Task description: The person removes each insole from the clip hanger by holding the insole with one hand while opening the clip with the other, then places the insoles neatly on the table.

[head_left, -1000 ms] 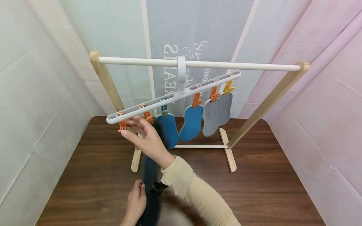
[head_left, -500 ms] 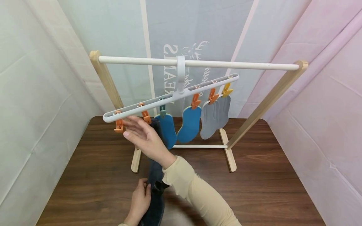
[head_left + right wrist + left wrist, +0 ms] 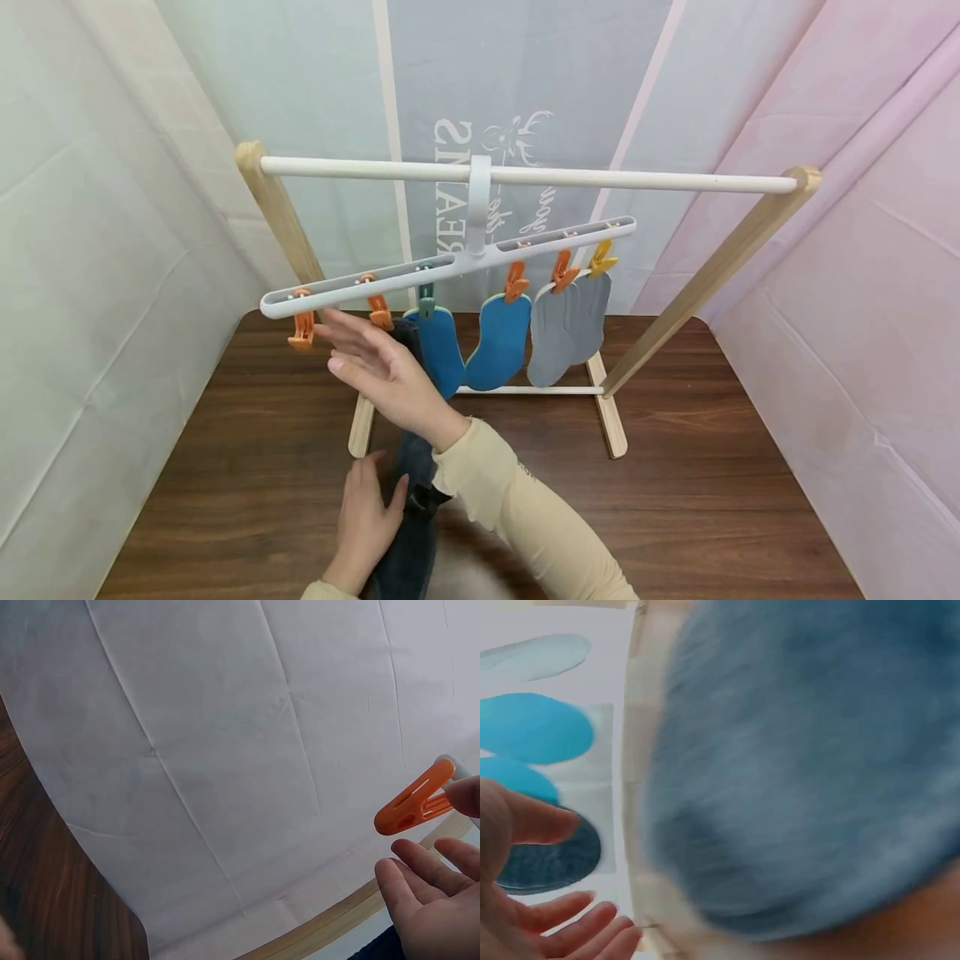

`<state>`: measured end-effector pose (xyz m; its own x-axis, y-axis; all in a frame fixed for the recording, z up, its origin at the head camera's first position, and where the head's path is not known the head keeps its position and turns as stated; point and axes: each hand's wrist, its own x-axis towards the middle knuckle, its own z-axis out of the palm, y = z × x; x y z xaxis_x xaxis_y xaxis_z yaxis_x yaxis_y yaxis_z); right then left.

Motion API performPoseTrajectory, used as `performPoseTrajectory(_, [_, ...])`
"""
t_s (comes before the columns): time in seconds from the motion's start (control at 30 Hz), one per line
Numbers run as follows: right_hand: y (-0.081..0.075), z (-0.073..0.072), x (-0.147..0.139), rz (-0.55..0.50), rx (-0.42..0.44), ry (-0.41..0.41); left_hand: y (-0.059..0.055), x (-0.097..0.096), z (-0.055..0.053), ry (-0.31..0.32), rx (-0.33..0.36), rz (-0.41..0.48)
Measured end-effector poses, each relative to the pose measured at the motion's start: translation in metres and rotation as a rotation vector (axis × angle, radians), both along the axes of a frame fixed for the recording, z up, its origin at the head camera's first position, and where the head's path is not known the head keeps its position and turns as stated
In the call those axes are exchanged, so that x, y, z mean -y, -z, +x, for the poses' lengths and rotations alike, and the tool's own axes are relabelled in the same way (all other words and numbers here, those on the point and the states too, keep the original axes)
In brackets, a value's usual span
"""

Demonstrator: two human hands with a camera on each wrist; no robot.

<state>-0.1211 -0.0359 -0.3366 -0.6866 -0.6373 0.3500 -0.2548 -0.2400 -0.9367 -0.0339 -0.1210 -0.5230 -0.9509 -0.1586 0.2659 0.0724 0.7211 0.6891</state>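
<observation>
In the head view, a white hanger (image 3: 476,262) is hung on a rod (image 3: 637,179) above the worktop (image 3: 225,467), with blue insoles (image 3: 498,342) and grey insoles (image 3: 570,325) clipped along it. A dark insole (image 3: 409,335) is partly hidden by the right hand (image 3: 393,379), its fingers extended near an orange clip (image 3: 302,325). Below, a dark piece (image 3: 403,567) is flanked by the left hand (image 3: 363,518). In the left wrist view, that piece is blurred beside parted fingers. In the right wrist view, the clip is overlapped by the thumb; contact cannot be told.
</observation>
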Motion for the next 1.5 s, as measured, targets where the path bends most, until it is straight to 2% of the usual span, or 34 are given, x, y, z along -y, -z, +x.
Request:
performPoseTrajectory(0.17, [0.001, 0.001, -0.003, 0.009, 0.0, 0.01, -0.026, 0.004, -0.025, -0.018, -0.247, 0.138])
performPoseTrajectory(0.27, [0.002, 0.001, -0.004, 0.0, 0.004, 0.009, -0.041, 0.007, -0.039, -0.016, -0.32, 0.19])
performPoseTrajectory(0.37, [0.003, 0.001, -0.005, -0.005, 0.006, 0.01, -0.05, 0.008, -0.049, -0.013, -0.359, 0.216])
performPoseTrajectory(0.5, [0.003, 0.002, -0.009, -0.009, 0.016, 0.023, -0.056, 0.006, -0.057, -0.02, -0.379, 0.235])
performPoseTrajectory(0.67, [0.004, 0.003, -0.013, -0.03, 0.002, 0.064, -0.058, 0.002, -0.061, -0.04, -0.372, 0.251])
performPoseTrajectory(1.0, [-0.003, 0.012, -0.026, -0.145, -0.068, 0.294, -0.061, -0.002, -0.062, -0.076, -0.348, 0.27])
performPoseTrajectory(1.13, [-0.005, 0.014, -0.029, -0.166, -0.116, 0.387, -0.06, -0.002, -0.06, -0.085, -0.35, 0.251])
performPoseTrajectory(1.3, [-0.006, 0.015, -0.03, -0.141, -0.204, 0.499, -0.059, -0.004, -0.058, -0.068, -0.377, 0.205])
performPoseTrajectory(1.5, [-0.003, 0.014, -0.028, -0.095, -0.32, 0.534, -0.058, -0.005, -0.055, -0.052, -0.4, 0.177])
